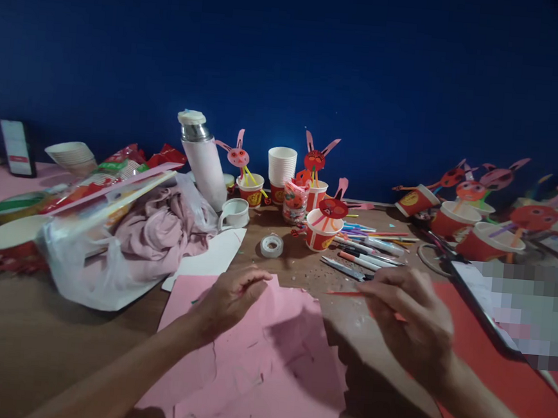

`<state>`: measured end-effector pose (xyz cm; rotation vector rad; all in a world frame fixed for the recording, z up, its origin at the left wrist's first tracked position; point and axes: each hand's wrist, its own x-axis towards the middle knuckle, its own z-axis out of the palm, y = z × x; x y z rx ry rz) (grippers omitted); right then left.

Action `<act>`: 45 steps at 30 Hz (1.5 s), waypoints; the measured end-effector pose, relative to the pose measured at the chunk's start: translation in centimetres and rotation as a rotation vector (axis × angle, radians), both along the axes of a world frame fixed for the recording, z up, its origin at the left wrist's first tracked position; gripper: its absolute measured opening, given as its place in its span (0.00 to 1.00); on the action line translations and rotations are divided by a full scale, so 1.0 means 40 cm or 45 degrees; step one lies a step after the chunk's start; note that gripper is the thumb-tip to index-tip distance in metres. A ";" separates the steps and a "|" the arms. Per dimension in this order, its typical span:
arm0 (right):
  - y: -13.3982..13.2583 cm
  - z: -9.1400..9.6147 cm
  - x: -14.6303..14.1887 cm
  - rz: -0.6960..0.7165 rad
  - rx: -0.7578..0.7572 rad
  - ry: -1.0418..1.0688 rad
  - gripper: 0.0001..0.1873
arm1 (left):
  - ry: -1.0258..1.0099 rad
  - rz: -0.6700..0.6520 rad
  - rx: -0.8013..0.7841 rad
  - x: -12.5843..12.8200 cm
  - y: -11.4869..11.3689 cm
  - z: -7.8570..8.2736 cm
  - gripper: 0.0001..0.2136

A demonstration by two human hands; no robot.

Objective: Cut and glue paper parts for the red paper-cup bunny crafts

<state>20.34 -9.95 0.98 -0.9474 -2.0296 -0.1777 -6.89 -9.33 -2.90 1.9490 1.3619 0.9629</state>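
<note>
My left hand (pixel 233 299) is over the upper part of the pink paper sheet (pixel 228 366), its fingers loosely extended and the thumb a little apart. Nothing shows in it. To the right, my right hand (pixel 413 316) is raised above the table and pinches a thin, pointed red strip (pixel 344 293) that sticks out leftward; its exact kind is unclear. Just beyond that strip lie a box cutter (pixel 342 268) and several pens (pixel 364 261). A roll of clear tape (pixel 271 246) sits past the pink sheet, near a red paper cup with a rabbit-like face (pixel 324 229).
A white thermos (pixel 204 164), a mug (pixel 235 214) and stacked paper cups (pixel 282 165) stand at the back. Left lies a plastic bag (pixel 94 278) with pink cloth (pixel 162 225). Red paper (pixel 492 387), a phone (pixel 483 309) and more decorated cups (pixel 457 218) are on the right.
</note>
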 end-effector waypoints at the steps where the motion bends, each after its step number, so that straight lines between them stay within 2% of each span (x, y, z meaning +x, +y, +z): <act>1: -0.003 -0.003 -0.034 0.055 -0.116 0.114 0.08 | -0.071 -0.039 -0.063 0.003 -0.006 -0.002 0.14; 3: -0.005 -0.020 -0.090 0.144 -0.445 0.255 0.10 | -0.267 -0.132 -0.221 0.010 -0.021 -0.004 0.19; 5: 0.001 -0.044 -0.128 0.123 -0.803 0.361 0.11 | -0.483 -0.220 -0.417 0.021 -0.035 -0.004 0.25; 7: 0.008 -0.066 -0.150 0.084 -1.080 0.509 0.12 | -0.629 -0.269 -0.607 0.033 -0.045 0.001 0.23; 11: 0.015 -0.093 -0.168 0.140 -1.382 0.808 0.13 | -0.610 -0.249 -0.847 0.047 -0.044 0.010 0.12; 14: 0.013 -0.108 -0.164 0.263 -1.515 0.800 0.10 | -0.480 -0.184 -0.819 0.040 -0.033 0.011 0.10; 17: 0.008 -0.120 -0.151 0.300 -1.477 0.580 0.06 | -0.329 -0.168 -0.714 0.028 -0.028 0.011 0.09; 20: 0.004 -0.130 -0.139 0.245 -1.408 0.385 0.06 | -0.272 -0.206 -0.728 0.023 -0.030 0.013 0.11; 25: 0.004 -0.141 -0.137 0.212 -1.377 0.357 0.07 | -0.318 -0.238 -0.796 0.029 -0.030 0.018 0.14; 29: 0.008 -0.125 -0.135 0.142 -1.270 0.390 0.09 | -0.280 -0.219 -0.815 0.032 -0.022 0.034 0.13; 33: 0.005 -0.113 -0.126 0.149 -1.159 0.328 0.07 | -0.110 -0.072 -0.685 0.026 -0.022 0.040 0.10; 37: 0.000 -0.143 -0.118 0.166 -1.026 0.194 0.06 | -0.051 0.071 -0.482 0.018 -0.032 0.017 0.10; 41: 0.003 -0.163 -0.114 0.188 -0.836 0.090 0.07 | -0.008 0.049 -0.263 0.007 -0.041 -0.006 0.09; 45: 0.017 -0.146 -0.101 0.307 -0.681 0.071 0.06 | -0.022 0.026 -0.195 -0.005 -0.037 -0.012 0.11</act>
